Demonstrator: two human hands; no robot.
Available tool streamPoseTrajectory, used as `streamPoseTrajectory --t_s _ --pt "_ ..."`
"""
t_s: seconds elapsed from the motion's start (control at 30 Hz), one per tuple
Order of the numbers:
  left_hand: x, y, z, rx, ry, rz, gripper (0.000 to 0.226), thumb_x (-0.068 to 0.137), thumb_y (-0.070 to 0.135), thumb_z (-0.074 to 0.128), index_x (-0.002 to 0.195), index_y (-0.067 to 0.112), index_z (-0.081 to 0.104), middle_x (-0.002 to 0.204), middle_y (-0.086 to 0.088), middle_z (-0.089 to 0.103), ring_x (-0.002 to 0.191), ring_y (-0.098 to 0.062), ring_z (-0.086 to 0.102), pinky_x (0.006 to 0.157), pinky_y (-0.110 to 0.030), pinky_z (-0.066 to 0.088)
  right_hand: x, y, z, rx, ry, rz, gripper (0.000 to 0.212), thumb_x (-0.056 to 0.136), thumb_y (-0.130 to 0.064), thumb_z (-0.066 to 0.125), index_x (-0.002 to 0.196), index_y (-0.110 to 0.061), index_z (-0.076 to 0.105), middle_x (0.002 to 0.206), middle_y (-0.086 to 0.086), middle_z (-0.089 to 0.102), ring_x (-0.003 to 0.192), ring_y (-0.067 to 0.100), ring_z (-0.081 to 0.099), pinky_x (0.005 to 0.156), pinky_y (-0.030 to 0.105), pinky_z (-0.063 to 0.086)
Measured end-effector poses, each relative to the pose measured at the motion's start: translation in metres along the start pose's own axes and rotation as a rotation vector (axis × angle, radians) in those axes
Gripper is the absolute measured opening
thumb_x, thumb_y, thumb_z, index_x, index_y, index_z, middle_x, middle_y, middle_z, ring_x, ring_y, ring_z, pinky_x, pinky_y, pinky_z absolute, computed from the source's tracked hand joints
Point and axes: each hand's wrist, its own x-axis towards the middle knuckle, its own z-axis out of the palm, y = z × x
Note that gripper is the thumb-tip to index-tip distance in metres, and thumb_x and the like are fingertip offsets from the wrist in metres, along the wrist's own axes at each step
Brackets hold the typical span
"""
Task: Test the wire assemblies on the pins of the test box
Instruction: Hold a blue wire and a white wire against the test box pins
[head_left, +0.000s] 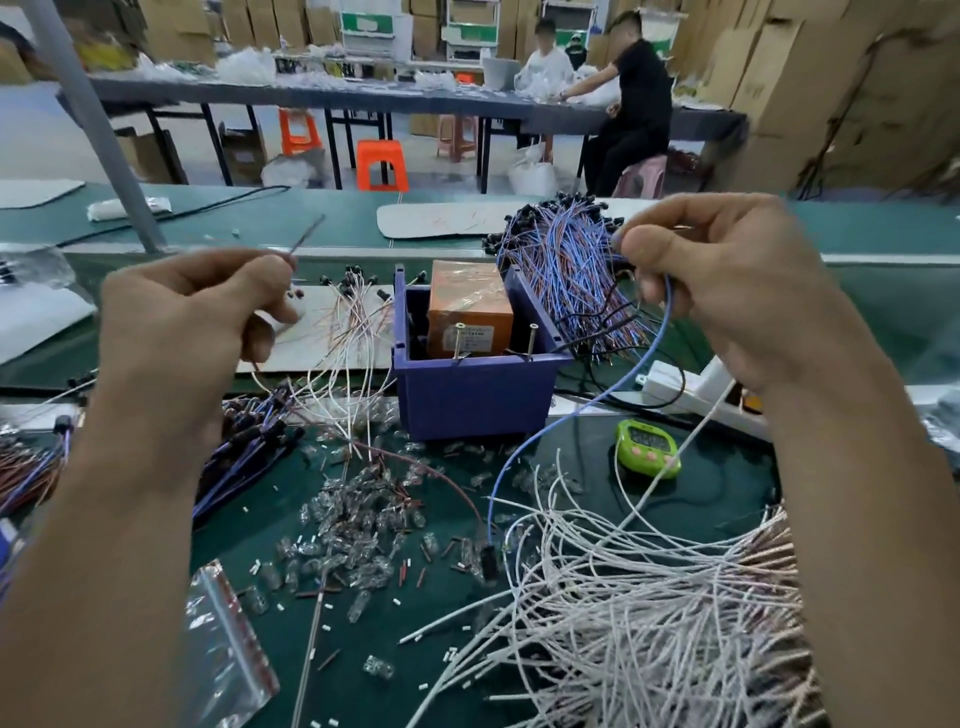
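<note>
Nearest you, the heap of white wires (649, 623) spreads over the near right of the counter (727, 483), with your forearms rising on either side. Your right hand (727, 280) pinches the blue wire (597, 400) between thumb and curled fingers. From there the wire drops in a long bow, down and left, to a black end piece (488, 564) lying on the counter. Your left hand (192, 312) is curled round a thin dark wire end (306, 234) that points up and right.

The orange test box (470, 306) sits in the blue bin (467, 400), between your hands, farther off and lower than both. The left pin (457, 340) and right pin (532, 338) stand upright by the bin's near wall, each nearer the hand on its own side. I judge each wire end must travel down and inward.

The blue wire's tip is hidden inside your right fingers, and the left end is smeared. Whether both ends belong to one assembly cannot be told.
</note>
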Motion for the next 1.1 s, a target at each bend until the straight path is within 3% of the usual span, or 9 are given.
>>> streamPoseTrajectory --t_s 0.13,0.3,0.43,0.6,0.7,0.8,0.87,1.0,1.1 --pt "-0.009 -0.002 0.014 0.167 -0.078 0.008 0.008 0.085 0.022 0.081 0.082 0.030 0.082 0.067 0.002 0.074 0.053 -0.004 0.059 0.049 -0.012 0.046 -0.004 0.011 0.002 -0.072 -0.021 0.065 0.007 0.085 -0.015 0.076 0.077 -0.015 0.077 0.061 0.006 0.063 0.049 0.012 0.050 0.046 0.018 0.038" --pt "-0.018 -0.004 0.029 0.461 -0.119 0.104 0.013 0.082 0.027 0.084 0.075 0.036 0.078 0.067 0.019 0.073 0.061 -0.003 0.070 0.056 -0.017 0.055 -0.009 0.029 0.003 -0.286 0.001 0.041 0.003 0.076 -0.026 0.079 0.077 -0.024 0.079 0.055 0.001 0.066 0.048 0.011 0.052 0.048 0.018 0.041" --pt "-0.025 -0.012 0.046 0.489 -0.207 0.035 0.017 0.084 0.020 0.083 0.075 0.034 0.078 0.069 0.020 0.073 0.069 -0.005 0.069 0.057 -0.015 0.051 -0.015 0.043 0.009 -0.349 0.021 0.032 0.005 0.080 -0.021 0.079 0.078 -0.026 0.080 0.060 0.000 0.070 0.053 0.011 0.058 0.057 0.029 0.050" --pt "-0.017 -0.018 0.039 0.179 -0.161 -0.067 0.016 0.090 0.009 0.076 0.080 0.021 0.081 0.065 -0.001 0.074 0.050 -0.005 0.059 0.048 -0.016 0.049 -0.031 0.055 0.007 0.169 -0.019 0.175 0.022 0.079 -0.018 0.075 0.099 -0.024 0.081 0.080 0.002 0.072 0.077 0.012 0.064 0.081 0.022 0.052" --pt "-0.007 -0.018 0.022 -0.224 -0.202 -0.239 0.013 0.088 0.013 0.073 0.080 0.017 0.082 0.068 -0.003 0.071 0.057 -0.010 0.059 0.050 -0.018 0.049 -0.054 0.072 0.009 0.198 -0.095 0.250 0.034 0.084 0.000 0.069 0.107 -0.023 0.079 0.090 0.005 0.072 0.091 0.018 0.064 0.095 0.033 0.052" --pt "-0.001 -0.019 0.012 -0.550 -0.256 -0.344 0.008 0.082 0.022 0.072 0.080 0.020 0.079 0.068 0.001 0.065 0.057 -0.008 0.058 0.052 -0.018 0.048 -0.072 0.088 0.022 0.186 -0.134 0.373 0.048 0.088 0.022 0.054 0.109 -0.015 0.076 0.089 0.009 0.071 0.090 0.021 0.067 0.093 0.043 0.059" --pt "-0.002 -0.020 0.016 -0.590 -0.259 -0.356 0.009 0.087 0.024 0.070 0.081 0.022 0.077 0.067 0.002 0.062 0.054 -0.010 0.055 0.054 -0.020 0.048 -0.076 0.093 0.030 0.173 -0.148 0.409 0.047 0.090 0.024 0.047 0.110 -0.009 0.073 0.085 0.009 0.070 0.085 0.019 0.068 0.084 0.041 0.062" --pt "-0.007 -0.017 0.026 -0.332 -0.183 -0.347 0.027 0.100 0.017 0.061 0.079 0.019 0.077 0.060 0.003 0.052 0.048 -0.009 0.046 0.047 -0.022 0.047 -0.075 0.088 0.034 0.108 -0.071 0.353 0.039 0.096 0.021 0.043 0.106 -0.007 0.069 0.076 0.008 0.070 0.075 0.017 0.069 0.076 0.038 0.064" --pt "-0.007 -0.010 0.020 0.028 -0.300 -0.263 0.031 0.100 0.010 0.062 0.077 0.019 0.080 0.055 0.003 0.043 0.042 -0.008 0.031 0.038 -0.018 0.032 -0.070 0.075 0.023 0.185 -0.019 0.274 0.041 0.098 0.020 0.039 0.112 -0.009 0.065 0.073 0.009 0.067 0.079 0.021 0.072 0.075 0.034 0.063"
